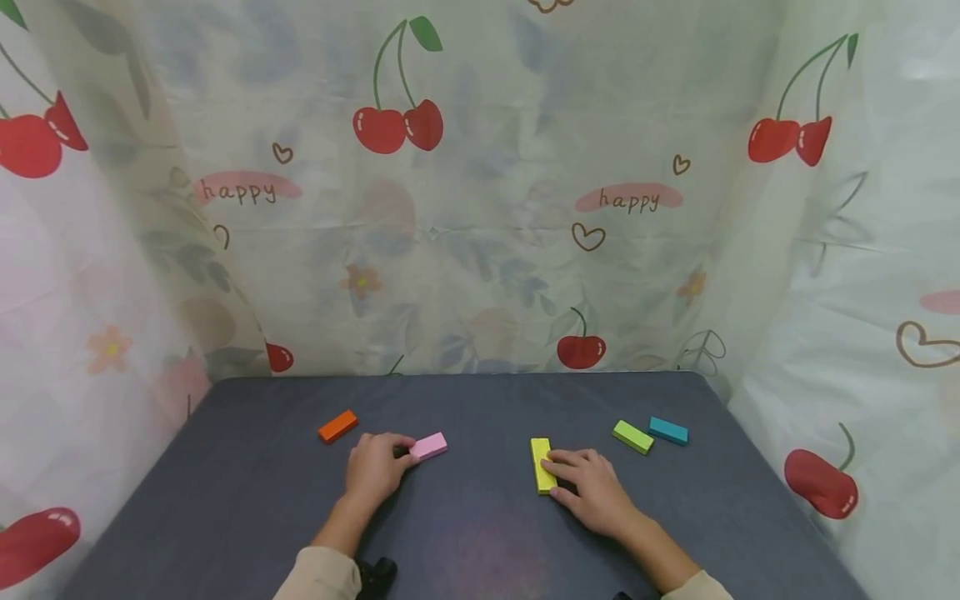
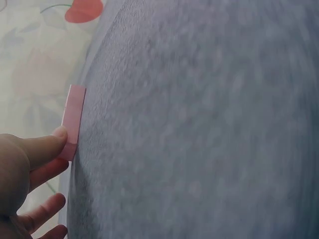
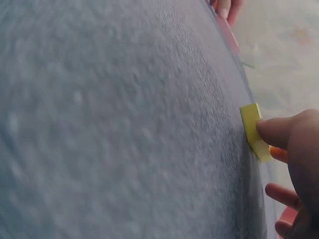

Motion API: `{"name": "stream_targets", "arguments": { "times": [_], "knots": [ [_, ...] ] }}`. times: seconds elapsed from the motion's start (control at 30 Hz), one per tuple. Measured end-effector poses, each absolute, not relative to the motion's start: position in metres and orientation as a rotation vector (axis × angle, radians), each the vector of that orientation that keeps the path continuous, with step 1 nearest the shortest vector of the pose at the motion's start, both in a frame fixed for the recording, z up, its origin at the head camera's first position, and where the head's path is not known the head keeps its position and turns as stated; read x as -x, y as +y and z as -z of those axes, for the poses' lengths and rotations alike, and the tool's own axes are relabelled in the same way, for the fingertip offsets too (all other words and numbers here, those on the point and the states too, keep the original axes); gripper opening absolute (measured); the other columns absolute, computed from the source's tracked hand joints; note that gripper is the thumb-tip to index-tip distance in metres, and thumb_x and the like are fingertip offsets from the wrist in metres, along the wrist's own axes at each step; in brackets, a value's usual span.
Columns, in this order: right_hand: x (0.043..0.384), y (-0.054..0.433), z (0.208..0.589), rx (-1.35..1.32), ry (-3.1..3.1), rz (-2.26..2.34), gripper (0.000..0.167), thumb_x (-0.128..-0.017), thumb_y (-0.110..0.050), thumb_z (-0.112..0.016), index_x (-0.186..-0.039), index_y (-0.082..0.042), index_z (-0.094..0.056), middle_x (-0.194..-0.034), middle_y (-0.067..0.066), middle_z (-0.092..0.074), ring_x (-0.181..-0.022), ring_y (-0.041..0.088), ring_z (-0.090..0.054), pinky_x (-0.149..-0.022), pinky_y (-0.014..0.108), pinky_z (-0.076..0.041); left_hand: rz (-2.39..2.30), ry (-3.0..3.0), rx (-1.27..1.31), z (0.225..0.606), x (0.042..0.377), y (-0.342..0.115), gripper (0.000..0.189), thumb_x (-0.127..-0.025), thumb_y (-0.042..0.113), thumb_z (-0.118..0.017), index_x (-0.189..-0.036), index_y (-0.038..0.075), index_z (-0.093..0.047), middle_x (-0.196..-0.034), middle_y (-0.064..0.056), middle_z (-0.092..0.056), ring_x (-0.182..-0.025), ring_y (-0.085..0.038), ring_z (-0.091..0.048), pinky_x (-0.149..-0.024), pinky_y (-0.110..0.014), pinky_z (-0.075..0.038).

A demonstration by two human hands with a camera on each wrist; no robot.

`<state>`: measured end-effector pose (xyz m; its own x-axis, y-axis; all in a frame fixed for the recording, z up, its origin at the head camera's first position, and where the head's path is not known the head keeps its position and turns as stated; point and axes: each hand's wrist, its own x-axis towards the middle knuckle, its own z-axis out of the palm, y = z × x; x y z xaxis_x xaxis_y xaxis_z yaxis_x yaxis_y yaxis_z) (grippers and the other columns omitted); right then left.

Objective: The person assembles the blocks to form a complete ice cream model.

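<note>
My left hand (image 1: 377, 468) pinches a pink block (image 1: 430, 447) by its left end, between thumb and index finger. The left wrist view shows the thumb on the near face of that pink block (image 2: 74, 119), the other fingers spread below. Right of centre lies a yellow block (image 1: 540, 467), its long side pointing away from me. My right hand (image 1: 592, 490) holds it from the right. Seen from the right wrist, the thumb presses one face of the yellow block (image 3: 251, 127) while a finger shows behind it.
An orange block (image 1: 338, 427) lies beyond my left hand. At the back right, a green block (image 1: 633, 437) sits close beside a blue block (image 1: 668, 431). The dark grey table (image 1: 480, 533) ends at a patterned curtain (image 1: 480, 275), which also hangs along both sides.
</note>
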<state>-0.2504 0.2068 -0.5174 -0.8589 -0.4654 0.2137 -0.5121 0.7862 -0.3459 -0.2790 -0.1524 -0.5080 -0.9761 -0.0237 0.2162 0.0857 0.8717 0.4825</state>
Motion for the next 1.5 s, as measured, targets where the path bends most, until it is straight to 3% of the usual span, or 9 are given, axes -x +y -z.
{"name": "stream_targets", "arguments": {
  "times": [0.83,1.5],
  "knots": [
    [0.234,0.168,0.518,-0.950,-2.848,-0.712,0.041,-0.095,-0.028,-0.064,-0.136,-0.022,-0.061,-0.139,0.000,-0.053,-0.116,0.022,-0.047,-0.094,0.058,-0.035,0.782,-2.814,0.158,0.511,0.284,-0.111,0.019,-0.080,0.027,-0.081,-0.098,0.021,-0.080,-0.100,-0.001,-0.072,-0.096,-0.028,-0.056,-0.086,-0.050,-0.041],
    [0.218,0.136,0.514,-0.896,-2.903,-0.611,0.039,-0.093,-0.031,-0.065,-0.132,-0.022,-0.063,-0.136,-0.001,-0.055,-0.116,0.022,-0.049,-0.095,0.053,-0.039,0.771,-2.829,0.245,0.511,0.282,-0.090,0.019,-0.080,0.026,-0.082,-0.098,0.022,-0.080,-0.097,0.002,-0.072,-0.096,-0.024,-0.055,-0.086,-0.046,-0.041]
  ]
}}
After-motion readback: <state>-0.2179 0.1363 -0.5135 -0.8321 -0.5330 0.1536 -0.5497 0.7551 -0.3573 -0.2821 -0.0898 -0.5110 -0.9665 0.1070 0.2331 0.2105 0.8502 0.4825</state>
